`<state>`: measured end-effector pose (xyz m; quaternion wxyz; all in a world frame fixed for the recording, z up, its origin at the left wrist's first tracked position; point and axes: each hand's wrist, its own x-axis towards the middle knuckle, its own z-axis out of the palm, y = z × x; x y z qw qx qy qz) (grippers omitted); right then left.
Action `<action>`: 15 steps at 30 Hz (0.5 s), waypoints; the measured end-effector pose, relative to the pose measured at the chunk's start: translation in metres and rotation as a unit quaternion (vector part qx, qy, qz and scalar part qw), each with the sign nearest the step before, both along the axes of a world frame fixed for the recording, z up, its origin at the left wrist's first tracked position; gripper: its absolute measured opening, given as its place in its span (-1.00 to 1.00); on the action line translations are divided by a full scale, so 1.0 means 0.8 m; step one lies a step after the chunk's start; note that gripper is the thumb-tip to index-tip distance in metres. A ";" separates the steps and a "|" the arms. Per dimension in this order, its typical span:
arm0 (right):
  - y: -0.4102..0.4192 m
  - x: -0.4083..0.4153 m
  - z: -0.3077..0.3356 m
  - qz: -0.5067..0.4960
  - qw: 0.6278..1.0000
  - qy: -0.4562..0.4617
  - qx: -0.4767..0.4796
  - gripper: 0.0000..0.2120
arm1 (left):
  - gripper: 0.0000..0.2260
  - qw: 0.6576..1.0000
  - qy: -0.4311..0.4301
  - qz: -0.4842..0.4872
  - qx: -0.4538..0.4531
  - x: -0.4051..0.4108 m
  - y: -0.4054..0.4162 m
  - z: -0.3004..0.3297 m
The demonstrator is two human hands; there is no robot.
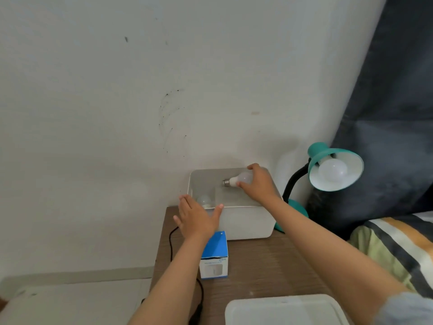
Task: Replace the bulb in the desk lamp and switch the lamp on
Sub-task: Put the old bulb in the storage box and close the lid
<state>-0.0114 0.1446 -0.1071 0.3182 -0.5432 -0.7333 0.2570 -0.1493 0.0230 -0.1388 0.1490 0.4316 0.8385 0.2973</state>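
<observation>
A teal desk lamp (321, 158) stands at the right back of the wooden table, with a white bulb (332, 171) seated in its shade. My right hand (259, 184) is shut on a loose white bulb (239, 179) held over a white plastic box (246, 224), its metal screw base pointing left. Another bulb (204, 200) lies in the box's left corner. My left hand (196, 218) rests open on the box's near left rim, fingers spread.
A blue and white bulb carton (214, 256) stands on the table in front of the box. A black cable (172, 242) runs along the table's left edge. A white lid (285, 310) lies at the near edge. A striped bed cover (398, 242) is at the right.
</observation>
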 end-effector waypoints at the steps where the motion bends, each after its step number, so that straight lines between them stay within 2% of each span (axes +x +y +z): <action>1: -0.013 0.004 0.004 0.006 0.999 0.010 0.029 -0.47 | -0.05 1.000 -0.002 -0.001 -0.015 -0.001 0.001 0.004; 4: -0.064 0.024 0.007 0.009 0.994 0.047 0.103 -0.58 | -0.05 0.999 -0.002 -0.008 -0.047 0.002 -0.001 0.017; 7: -0.132 0.052 0.003 0.015 0.990 0.063 0.126 -0.62 | -0.12 0.999 -0.019 -0.013 0.029 0.024 -0.024 0.027; 11: -0.216 0.101 -0.021 0.006 0.994 0.060 0.086 -0.59 | -0.27 0.984 -0.021 -0.049 0.168 0.074 -0.101 0.020; 13: -0.250 0.126 -0.042 0.002 0.997 0.020 0.070 -0.56 | -0.34 0.980 -0.035 -0.064 0.184 0.099 -0.152 0.000; 15: -0.277 0.154 -0.064 0.003 0.999 -0.036 0.036 -0.51 | -0.36 0.983 -0.042 -0.085 0.159 0.118 -0.198 -0.028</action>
